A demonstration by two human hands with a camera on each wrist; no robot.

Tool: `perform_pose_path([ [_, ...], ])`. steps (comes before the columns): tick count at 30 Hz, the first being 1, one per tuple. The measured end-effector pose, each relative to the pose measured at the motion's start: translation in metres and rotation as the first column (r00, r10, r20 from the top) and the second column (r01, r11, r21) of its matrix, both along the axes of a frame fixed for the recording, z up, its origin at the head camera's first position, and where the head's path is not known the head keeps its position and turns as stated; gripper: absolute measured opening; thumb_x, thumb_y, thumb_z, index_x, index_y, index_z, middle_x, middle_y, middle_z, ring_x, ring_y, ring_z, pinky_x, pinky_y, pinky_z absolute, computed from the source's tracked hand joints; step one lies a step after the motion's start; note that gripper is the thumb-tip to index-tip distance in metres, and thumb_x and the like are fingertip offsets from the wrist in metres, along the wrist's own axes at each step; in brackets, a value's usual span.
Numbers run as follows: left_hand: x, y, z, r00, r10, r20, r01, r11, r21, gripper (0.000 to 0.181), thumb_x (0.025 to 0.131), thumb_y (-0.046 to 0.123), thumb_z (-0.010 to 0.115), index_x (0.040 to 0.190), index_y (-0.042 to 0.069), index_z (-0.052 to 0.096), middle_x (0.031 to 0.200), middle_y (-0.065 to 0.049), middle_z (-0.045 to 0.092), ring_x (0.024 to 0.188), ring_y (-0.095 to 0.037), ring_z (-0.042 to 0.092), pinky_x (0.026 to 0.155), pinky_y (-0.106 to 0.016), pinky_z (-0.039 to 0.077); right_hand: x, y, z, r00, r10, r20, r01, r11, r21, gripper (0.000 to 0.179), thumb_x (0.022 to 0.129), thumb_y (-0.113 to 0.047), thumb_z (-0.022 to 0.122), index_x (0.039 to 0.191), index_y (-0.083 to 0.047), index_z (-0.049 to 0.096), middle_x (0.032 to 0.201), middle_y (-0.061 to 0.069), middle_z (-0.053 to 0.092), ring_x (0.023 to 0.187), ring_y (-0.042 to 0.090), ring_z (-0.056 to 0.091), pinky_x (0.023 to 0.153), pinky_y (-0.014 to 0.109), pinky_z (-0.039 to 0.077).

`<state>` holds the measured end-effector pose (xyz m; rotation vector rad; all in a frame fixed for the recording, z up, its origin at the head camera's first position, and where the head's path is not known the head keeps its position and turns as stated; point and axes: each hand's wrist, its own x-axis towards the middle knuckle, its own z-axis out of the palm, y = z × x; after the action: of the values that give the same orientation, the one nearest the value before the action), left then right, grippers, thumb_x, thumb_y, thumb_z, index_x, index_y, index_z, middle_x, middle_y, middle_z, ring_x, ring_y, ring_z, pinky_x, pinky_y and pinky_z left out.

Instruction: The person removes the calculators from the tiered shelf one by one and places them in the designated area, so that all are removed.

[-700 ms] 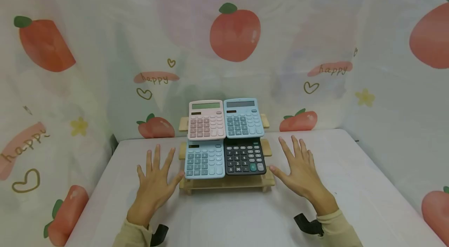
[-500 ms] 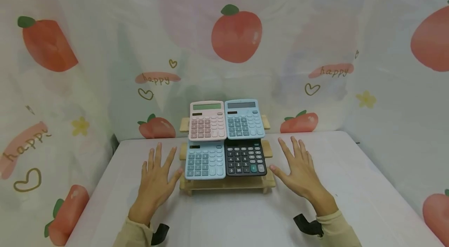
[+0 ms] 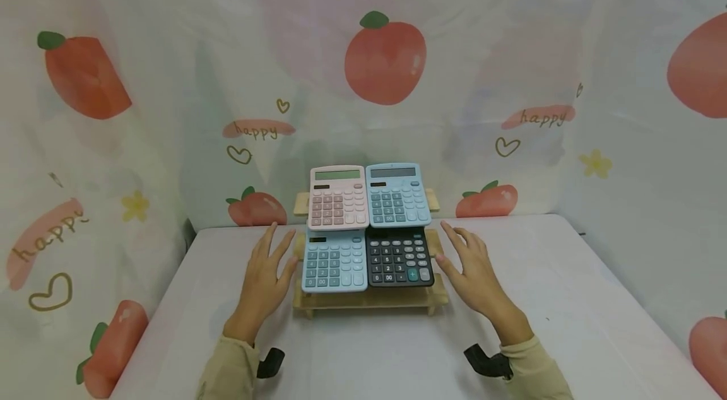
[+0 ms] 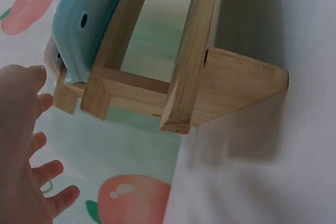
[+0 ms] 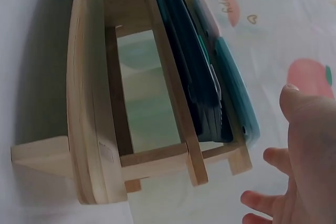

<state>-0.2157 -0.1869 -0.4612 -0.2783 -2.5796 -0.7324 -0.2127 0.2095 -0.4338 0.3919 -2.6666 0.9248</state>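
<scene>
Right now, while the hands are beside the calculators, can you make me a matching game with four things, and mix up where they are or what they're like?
Things:
1. pink calculator
2. rack
3. left hand
4. black calculator

Clues:
A. lower row, right side, in the head view
B. holding nothing
C. upper row, left side, in the head view
D. made of wood

Right pairs: 1-C, 2-D, 3-B, 4-A
</scene>
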Motion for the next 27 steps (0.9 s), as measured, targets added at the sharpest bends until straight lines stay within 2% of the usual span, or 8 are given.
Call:
perform_pose_path([
  [3, -0.008, 0.001, -0.006, 0.999, -0.037, 0.027, 0.032, 0.988, 0.151, 0.05, 0.104, 0.026, 0.056, 0.152, 0.015, 0.048, 0.166, -0.015, 0.027, 0.147, -0.045, 0.034, 0.111, -0.071, 0.032, 0.002, -0.002, 0.002, 1.0, 0.012, 0.006, -0.012, 0.999, -0.035, 0.063, 0.102, -0.033, 0.056, 0.159, -0.016, 0.034, 0.154, 0.028, 0.036, 0.143, 0.048, 0.025, 0.105, 0.076, 0.029],
  [7, -0.018, 0.003, -0.013, 0.993, -0.106, 0.049, 0.084, 0.942, 0.324, 0.045, 0.105, 0.018, 0.054, 0.149, 0.009, 0.051, 0.163, -0.019, 0.033, 0.142, -0.048, 0.039, 0.111, -0.071, 0.032, 0.004, -0.004, 0.001, 0.999, 0.031, 0.008, -0.03, 0.997, -0.075, 0.063, 0.101, -0.033, 0.059, 0.158, -0.017, 0.036, 0.154, 0.027, 0.038, 0.143, 0.047, 0.028, 0.104, 0.077, 0.031],
  [10, -0.021, 0.005, -0.017, 0.989, -0.141, 0.035, 0.116, 0.912, 0.393, 0.042, 0.105, 0.014, 0.053, 0.145, 0.003, 0.054, 0.159, -0.021, 0.038, 0.138, -0.049, 0.042, 0.11, -0.069, 0.035, 0.004, -0.006, -0.001, 0.999, 0.045, 0.003, -0.045, 0.994, -0.103, 0.063, 0.101, -0.03, 0.061, 0.157, -0.017, 0.038, 0.153, 0.026, 0.041, 0.141, 0.046, 0.031, 0.103, 0.076, 0.032],
  [14, -0.023, 0.01, -0.018, 0.987, -0.16, 0.032, 0.13, 0.891, 0.435, 0.04, 0.104, 0.009, 0.053, 0.143, 0.0, 0.056, 0.155, -0.02, 0.042, 0.136, -0.046, 0.045, 0.107, -0.065, 0.04, 0.005, -0.007, -0.002, 0.998, 0.056, -0.024, -0.059, 0.989, -0.135, 0.06, 0.1, -0.026, 0.063, 0.155, -0.015, 0.042, 0.142, 0.023, 0.052, 0.131, 0.04, 0.042, 0.101, 0.066, 0.038],
  [18, -0.024, 0.013, -0.016, 0.982, -0.179, 0.056, 0.132, 0.873, 0.469, 0.039, 0.104, 0.007, 0.052, 0.142, -0.002, 0.055, 0.154, -0.02, 0.044, 0.138, -0.043, 0.044, 0.109, -0.062, 0.04, 0.004, -0.01, -0.003, 0.996, 0.072, -0.045, -0.078, 0.983, -0.163, 0.055, 0.1, -0.022, 0.063, 0.151, -0.014, 0.047, 0.125, 0.018, 0.062, 0.118, 0.035, 0.05, 0.095, 0.055, 0.042],
  [21, -0.025, 0.013, -0.018, 0.979, -0.187, 0.077, 0.125, 0.86, 0.495, 0.038, 0.104, 0.006, 0.051, 0.141, -0.004, 0.056, 0.153, -0.021, 0.046, 0.14, -0.042, 0.043, 0.11, -0.06, 0.04, 0.005, -0.013, -0.005, 0.995, 0.088, -0.036, -0.093, 0.98, -0.178, 0.051, 0.1, -0.021, 0.062, 0.149, -0.012, 0.05, 0.116, 0.014, 0.064, 0.112, 0.031, 0.054, 0.093, 0.051, 0.045],
  [27, -0.027, 0.014, -0.02, 0.974, -0.201, 0.106, 0.12, 0.85, 0.514, 0.038, 0.105, 0.007, 0.05, 0.141, -0.004, 0.056, 0.155, -0.018, 0.045, 0.141, -0.037, 0.043, 0.111, -0.057, 0.04, 0.006, -0.015, -0.004, 0.995, 0.096, -0.012, -0.097, 0.981, -0.169, 0.05, 0.101, -0.019, 0.061, 0.148, -0.007, 0.051, 0.106, 0.007, 0.063, 0.103, 0.021, 0.054, 0.089, 0.045, 0.048],
])
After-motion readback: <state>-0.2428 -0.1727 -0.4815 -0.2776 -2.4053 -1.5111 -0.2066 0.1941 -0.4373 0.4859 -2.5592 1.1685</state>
